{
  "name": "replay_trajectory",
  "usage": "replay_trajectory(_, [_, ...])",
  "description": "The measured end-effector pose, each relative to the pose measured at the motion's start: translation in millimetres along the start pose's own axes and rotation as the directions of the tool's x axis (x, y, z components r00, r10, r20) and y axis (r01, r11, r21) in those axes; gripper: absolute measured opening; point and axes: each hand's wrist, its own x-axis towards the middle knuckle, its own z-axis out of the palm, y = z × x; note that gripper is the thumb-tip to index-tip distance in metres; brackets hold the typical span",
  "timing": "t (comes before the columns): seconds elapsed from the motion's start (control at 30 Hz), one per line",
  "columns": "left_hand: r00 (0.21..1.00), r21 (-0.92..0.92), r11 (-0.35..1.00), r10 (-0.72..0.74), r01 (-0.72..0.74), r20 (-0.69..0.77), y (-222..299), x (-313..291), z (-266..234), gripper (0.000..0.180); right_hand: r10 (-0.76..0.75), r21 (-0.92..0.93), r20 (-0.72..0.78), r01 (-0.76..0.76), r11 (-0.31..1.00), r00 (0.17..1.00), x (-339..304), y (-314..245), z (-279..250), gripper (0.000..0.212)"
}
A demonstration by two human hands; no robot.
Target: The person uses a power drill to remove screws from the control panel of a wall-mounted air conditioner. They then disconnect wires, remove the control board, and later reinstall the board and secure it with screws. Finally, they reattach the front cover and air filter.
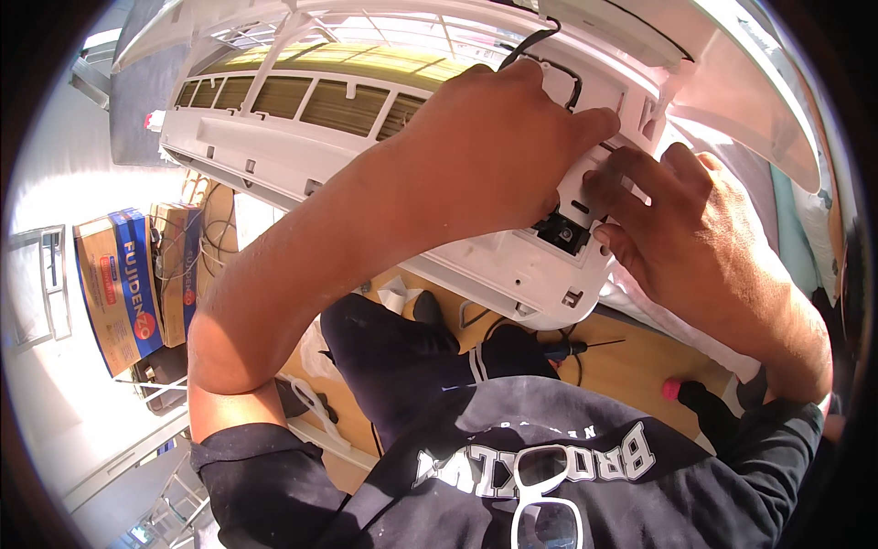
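Note:
A white air conditioner indoor unit point(476, 265) lies across in front of me, its front panel point(745, 101) lifted. At its right end, my left hand point(512, 146) is closed, thumb and index finger on either side of a small white cover point(578, 190); the other fingertips are hidden. On the cover's right edge, my right hand point(681, 220) pinches with bent fingers and thumb. Just below the cover is a dark recess point(562, 234) with a metal screw terminal. A black cable point(530, 44) runs above my left hand. Brownish fins point(347, 108) show behind the unit's white frame.
Blue and brown cardboard boxes point(119, 288) stand at the left beside a coiled cable point(218, 229). Below the unit, a drill point(562, 350) lies on the wooden floor point(631, 366) with its bit pointing right. White sunglasses point(547, 522) hang from my dark shirt.

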Motion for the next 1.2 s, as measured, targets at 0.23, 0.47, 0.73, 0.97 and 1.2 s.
replay_trajectory(0.23, [0.994,0.075,0.997,-0.009,0.001,0.107,0.4,5.0,-5.3,0.044,-0.006,-0.112,-0.034,0.002,0.994,0.999,-13.5,5.4,16.7,0.034])
replay_trajectory(0.47, [0.993,0.114,0.987,0.104,-0.110,0.052,3.1,-4.7,-4.7,0.035,-0.019,-0.009,-0.208,0.017,1.000,0.978,-23.6,4.9,30.0,0.044])
replay_trajectory(0.73, [0.967,0.185,0.952,0.253,-0.242,-0.038,-3.1,2.8,-1.9,0.017,-0.025,-0.012,-0.190,0.024,1.000,0.981,-14.1,2.3,33.5,0.048])
replay_trajectory(0.97, [0.963,0.185,0.954,0.256,-0.236,-0.087,-0.3,-0.5,6.1,0.011,0.052,-0.058,-0.058,-0.055,0.997,0.997,3.9,-5.7,31.4,0.037])
replay_trajectory(1.2, [0.988,0.103,0.991,0.067,-0.082,0.139,-9.3,-1.9,-7.3,0.017,0.117,0.137,-0.218,-0.089,0.987,0.969,23.7,4.8,45.2,0.043])
